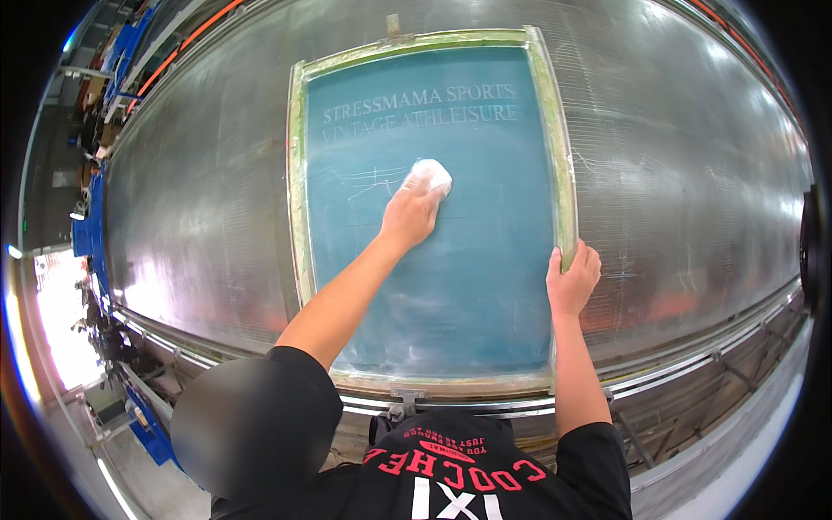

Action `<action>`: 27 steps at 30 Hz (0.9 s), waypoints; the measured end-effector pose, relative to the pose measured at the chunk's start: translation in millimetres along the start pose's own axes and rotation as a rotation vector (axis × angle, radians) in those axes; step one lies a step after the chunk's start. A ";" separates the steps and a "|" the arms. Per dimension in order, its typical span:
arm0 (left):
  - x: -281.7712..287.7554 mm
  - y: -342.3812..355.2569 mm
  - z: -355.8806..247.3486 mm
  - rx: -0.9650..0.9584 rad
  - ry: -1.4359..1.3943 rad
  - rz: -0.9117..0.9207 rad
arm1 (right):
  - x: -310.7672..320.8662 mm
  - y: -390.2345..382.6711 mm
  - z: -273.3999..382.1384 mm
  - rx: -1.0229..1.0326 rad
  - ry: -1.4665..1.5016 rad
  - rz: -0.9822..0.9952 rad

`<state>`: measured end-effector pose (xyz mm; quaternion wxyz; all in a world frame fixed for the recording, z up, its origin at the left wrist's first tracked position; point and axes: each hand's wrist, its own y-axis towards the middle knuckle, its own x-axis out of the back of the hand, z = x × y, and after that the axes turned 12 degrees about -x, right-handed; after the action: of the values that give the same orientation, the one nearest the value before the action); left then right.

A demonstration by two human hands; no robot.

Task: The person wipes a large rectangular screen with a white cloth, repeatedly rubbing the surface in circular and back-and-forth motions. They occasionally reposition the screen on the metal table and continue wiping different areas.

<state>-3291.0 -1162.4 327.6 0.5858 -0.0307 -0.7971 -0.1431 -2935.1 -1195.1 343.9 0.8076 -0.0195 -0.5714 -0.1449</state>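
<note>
Currently, a crumpled white cloth (433,172), clamped in the left hand's grip (412,213), sits against the teal mesh (433,286) inside the green-edged rectangular frame (562,173). The right hand's grip (575,279) clamps the frame's right side; slackening there could let pressure skew it.

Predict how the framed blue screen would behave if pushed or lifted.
The framed blue screen is likely stiff, given its straight, rigid-looking border. Broad and flat-faced, it seems unlikely to roll. That wide span could make lifting by one edge awkward.
</note>
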 end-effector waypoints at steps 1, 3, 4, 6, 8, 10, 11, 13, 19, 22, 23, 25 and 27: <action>6.0 3.9 -6.7 -0.173 -0.086 0.093 | 0.9 -1.7 -0.4 -0.018 0.009 0.001; -12.5 15.2 1.9 0.011 0.030 -0.066 | 1.1 -0.3 0.0 -0.021 0.020 0.003; -18.1 20.8 -7.1 0.068 0.064 -0.090 | -0.8 -0.5 0.2 -0.021 0.026 0.000; -14.6 31.6 -31.2 -0.168 0.036 0.121 | -0.2 -1.4 0.2 -0.051 0.043 0.004; -24.2 48.2 -19.1 -0.038 0.053 0.058 | 0.3 0.0 -1.1 -0.042 0.050 -0.003; -17.7 66.4 -36.4 0.375 -0.086 -0.162 | 1.3 -1.5 -2.9 -0.050 0.058 -0.010; -22.5 69.3 -57.8 0.169 -0.072 -0.068 | -0.1 -3.3 -6.0 -0.067 0.059 -0.013; -25.0 64.1 -94.2 -0.218 -0.006 0.098 | 1.3 -0.6 -5.6 -0.064 0.102 -0.019; -48.7 95.7 -116.7 -0.048 -0.148 -0.029 | 5.3 1.1 -3.4 -0.051 0.207 -0.019; -42.6 19.9 -177.1 -0.336 -0.276 0.114 | -0.8 0.2 -12.0 -0.067 0.246 -0.055; -34.0 -17.1 -190.2 -0.540 -0.315 0.064 | -2.6 0.6 -13.7 -0.073 0.267 -0.074; -13.8 -72.0 -180.9 -0.888 -0.457 0.313 | -4.4 -4.1 -15.0 -0.075 0.292 -0.087; -2.7 -48.0 -140.1 -0.769 -0.589 0.539 | -2.3 -2.1 -11.3 -0.067 0.298 -0.088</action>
<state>-3171.0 -1245.1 354.0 0.3004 -0.4841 -0.7815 -0.2544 -2926.0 -1198.8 337.6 0.8751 0.0004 -0.4403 -0.2007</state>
